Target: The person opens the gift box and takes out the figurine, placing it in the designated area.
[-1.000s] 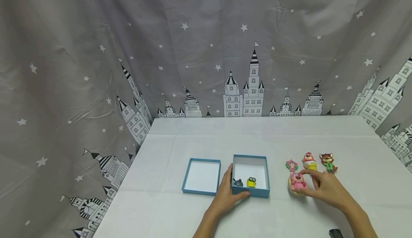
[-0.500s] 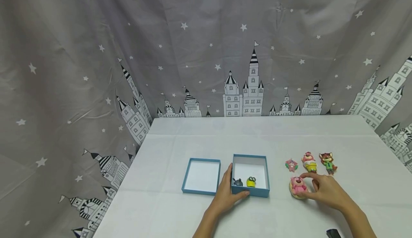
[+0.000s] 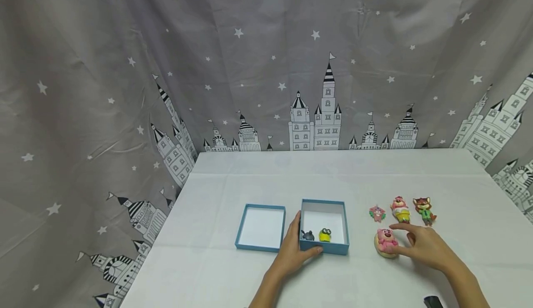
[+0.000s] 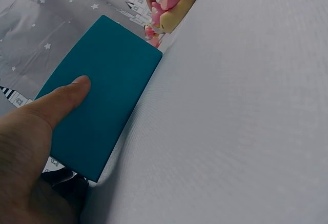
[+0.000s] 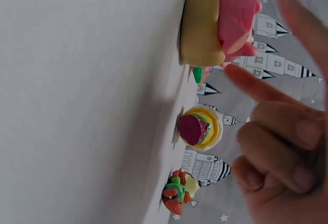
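My left hand (image 3: 289, 252) holds the blue box (image 3: 335, 249), thumb on its front wall and fingers along its left side. Inside, near that wall, are a small grey figurine (image 3: 308, 236) and a yellow big-eyed figurine (image 3: 325, 236). On the white table, right of the box, sits a pink bear figurine (image 3: 386, 240) on a round cream base (image 5: 202, 19). My right hand (image 3: 424, 247) is beside it, thumb and index finger spread around the bear. The right wrist view shows the index fingertip (image 5: 231, 71) close by the bear and the other fingers curled back.
Left of the box lies a shallow blue-rimmed lid (image 3: 257, 248), white inside. Behind the bear lie a small pink figurine (image 3: 377, 213), a pink-and-yellow figurine (image 3: 400, 210) and a fox figurine (image 3: 424, 211) in green. A grey curtain (image 3: 250, 67) hangs behind the table.
The pink bear has moved slightly toward the front of the table, away from the small pink figurine. My right index finger has come off the bear. The left hand and box have stayed put.
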